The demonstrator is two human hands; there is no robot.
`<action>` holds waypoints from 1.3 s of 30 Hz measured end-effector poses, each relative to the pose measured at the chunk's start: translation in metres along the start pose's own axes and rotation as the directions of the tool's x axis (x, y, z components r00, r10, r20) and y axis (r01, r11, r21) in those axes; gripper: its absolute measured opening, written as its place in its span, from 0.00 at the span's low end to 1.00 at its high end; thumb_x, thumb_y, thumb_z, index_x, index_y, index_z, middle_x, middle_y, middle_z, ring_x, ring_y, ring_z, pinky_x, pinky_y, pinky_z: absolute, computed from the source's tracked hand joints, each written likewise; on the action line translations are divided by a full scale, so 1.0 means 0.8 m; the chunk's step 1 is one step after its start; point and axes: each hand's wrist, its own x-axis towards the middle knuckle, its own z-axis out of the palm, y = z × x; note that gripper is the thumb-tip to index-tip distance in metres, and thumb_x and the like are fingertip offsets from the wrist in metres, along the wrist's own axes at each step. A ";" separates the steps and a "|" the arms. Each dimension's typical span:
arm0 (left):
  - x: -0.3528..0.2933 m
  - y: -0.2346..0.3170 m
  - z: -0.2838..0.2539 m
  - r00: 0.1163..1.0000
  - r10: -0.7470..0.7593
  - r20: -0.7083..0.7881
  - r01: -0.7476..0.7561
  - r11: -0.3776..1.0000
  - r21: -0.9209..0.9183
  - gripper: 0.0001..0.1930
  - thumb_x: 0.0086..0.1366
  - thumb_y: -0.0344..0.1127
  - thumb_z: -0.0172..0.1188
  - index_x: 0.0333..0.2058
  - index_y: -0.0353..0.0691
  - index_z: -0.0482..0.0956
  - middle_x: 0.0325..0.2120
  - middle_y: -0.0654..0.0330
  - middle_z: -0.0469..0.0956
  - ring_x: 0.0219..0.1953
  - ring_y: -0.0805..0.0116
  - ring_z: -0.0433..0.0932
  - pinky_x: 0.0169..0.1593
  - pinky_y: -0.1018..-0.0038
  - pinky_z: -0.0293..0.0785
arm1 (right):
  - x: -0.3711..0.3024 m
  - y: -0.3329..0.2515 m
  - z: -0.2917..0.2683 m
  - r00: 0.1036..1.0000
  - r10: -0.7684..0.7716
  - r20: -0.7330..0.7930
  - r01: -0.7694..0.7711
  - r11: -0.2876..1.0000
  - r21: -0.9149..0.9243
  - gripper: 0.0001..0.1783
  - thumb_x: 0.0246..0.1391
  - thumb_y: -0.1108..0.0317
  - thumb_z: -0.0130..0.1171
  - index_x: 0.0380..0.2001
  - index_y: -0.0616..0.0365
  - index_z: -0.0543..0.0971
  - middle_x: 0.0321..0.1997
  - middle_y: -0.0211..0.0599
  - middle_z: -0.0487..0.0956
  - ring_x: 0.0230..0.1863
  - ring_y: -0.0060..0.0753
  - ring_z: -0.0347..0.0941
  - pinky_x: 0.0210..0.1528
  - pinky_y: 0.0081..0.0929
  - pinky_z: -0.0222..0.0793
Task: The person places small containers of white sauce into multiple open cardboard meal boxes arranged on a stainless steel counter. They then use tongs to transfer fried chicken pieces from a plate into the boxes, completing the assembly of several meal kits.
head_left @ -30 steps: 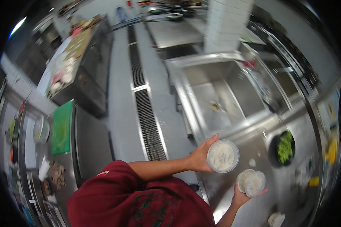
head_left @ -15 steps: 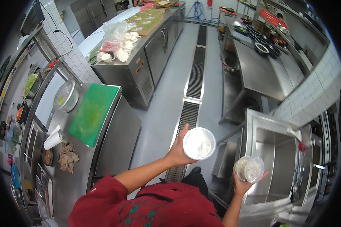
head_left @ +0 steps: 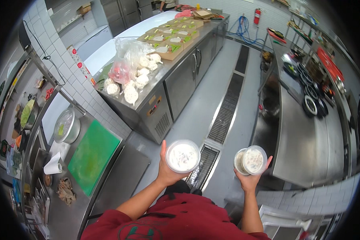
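A round clear plastic tub (head_left: 183, 156) with white contents rests in my left hand (head_left: 167, 172), whose thumb reaches up its left side. My right hand (head_left: 250, 181) grips two smaller round plastic tubs side by side. The nearer one, a clear tub (head_left: 255, 160), has a whitish, speckled filling; the other, a beige-looking tub (head_left: 240, 161), is partly hidden behind it. Both hands are held out in front of me above the floor, apart from each other and from any counter.
A steel counter (head_left: 142, 108) with bagged white bundles (head_left: 131, 94) and cardboard boxes (head_left: 170, 42) stands ahead. At left is a green cutting board (head_left: 94, 156). A steel table (head_left: 302, 148) with black pans (head_left: 310, 105) stands right. A drain grate (head_left: 227, 114) runs along the floor.
My view has swung right toward the aisle, and the sink has slid to the lower right edge. Both hands still carry the tubs; the right one has come away from the sink.
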 end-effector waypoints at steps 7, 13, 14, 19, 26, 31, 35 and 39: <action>0.232 -0.083 0.010 0.993 0.027 -0.114 -0.023 0.999 0.042 0.78 0.42 0.29 0.85 0.75 0.41 0.24 0.62 0.50 0.70 0.64 0.55 0.74 0.71 0.56 0.65 | 0.273 0.059 0.137 0.987 -0.140 0.082 0.134 0.989 0.068 0.85 0.28 0.72 0.84 0.79 0.52 0.30 0.71 0.43 0.62 0.73 0.44 0.61 0.77 0.44 0.55; 0.441 -0.139 0.006 0.994 0.076 -0.080 -0.065 0.989 0.130 0.78 0.43 0.30 0.85 0.75 0.38 0.24 0.62 0.49 0.70 0.64 0.55 0.74 0.69 0.57 0.68 | 0.455 0.102 0.255 0.992 -0.090 0.087 0.084 0.994 0.069 0.86 0.27 0.72 0.85 0.79 0.52 0.31 0.72 0.46 0.62 0.71 0.44 0.62 0.76 0.43 0.56; 0.480 -0.151 0.006 0.994 0.076 -0.083 -0.065 0.991 0.119 0.78 0.43 0.30 0.85 0.75 0.38 0.24 0.62 0.49 0.70 0.64 0.55 0.74 0.69 0.57 0.68 | 0.485 0.111 0.273 0.991 -0.095 0.089 0.090 0.994 0.061 0.86 0.27 0.71 0.86 0.79 0.52 0.31 0.72 0.46 0.61 0.71 0.44 0.63 0.76 0.43 0.57; 0.650 -0.205 0.008 0.992 0.062 -0.105 -0.051 0.993 0.111 0.78 0.43 0.29 0.85 0.75 0.40 0.23 0.64 0.49 0.68 0.65 0.55 0.73 0.68 0.56 0.69 | 0.638 0.140 0.359 0.990 -0.059 0.126 0.048 0.994 0.095 0.87 0.27 0.70 0.87 0.79 0.53 0.31 0.71 0.47 0.62 0.71 0.45 0.63 0.75 0.43 0.58; 0.860 -0.273 0.036 0.962 0.041 -0.271 -0.012 0.994 0.108 0.80 0.41 0.29 0.85 0.75 0.42 0.21 0.64 0.49 0.66 0.65 0.54 0.71 0.69 0.56 0.68 | 0.876 0.224 0.481 0.959 -0.098 0.265 0.069 0.991 0.118 0.87 0.28 0.68 0.88 0.79 0.53 0.30 0.70 0.45 0.65 0.70 0.43 0.66 0.75 0.42 0.59; 0.989 -0.295 0.054 0.894 0.005 -0.448 0.066 0.987 0.143 0.80 0.41 0.30 0.85 0.75 0.41 0.22 0.65 0.50 0.65 0.66 0.55 0.70 0.70 0.56 0.67 | 1.050 0.262 0.573 0.905 -0.141 0.402 0.088 0.985 0.147 0.87 0.28 0.68 0.87 0.79 0.53 0.30 0.71 0.44 0.65 0.70 0.43 0.66 0.75 0.42 0.59; 1.063 -0.312 0.059 0.811 -0.029 -0.585 0.116 0.987 0.112 0.80 0.40 0.30 0.86 0.76 0.40 0.24 0.64 0.50 0.66 0.66 0.56 0.71 0.70 0.57 0.65 | 1.183 0.280 0.663 0.844 -0.223 0.487 0.189 0.975 0.118 0.87 0.27 0.69 0.87 0.79 0.53 0.30 0.70 0.44 0.65 0.71 0.43 0.66 0.75 0.43 0.60; 1.146 -0.340 0.049 0.765 -0.005 -0.644 0.163 0.969 0.187 0.79 0.40 0.28 0.85 0.77 0.43 0.25 0.65 0.51 0.65 0.66 0.56 0.70 0.68 0.59 0.68 | 1.291 0.304 0.756 0.820 -0.227 0.526 0.178 0.974 0.143 0.88 0.27 0.68 0.88 0.79 0.53 0.29 0.70 0.43 0.65 0.71 0.43 0.66 0.75 0.43 0.60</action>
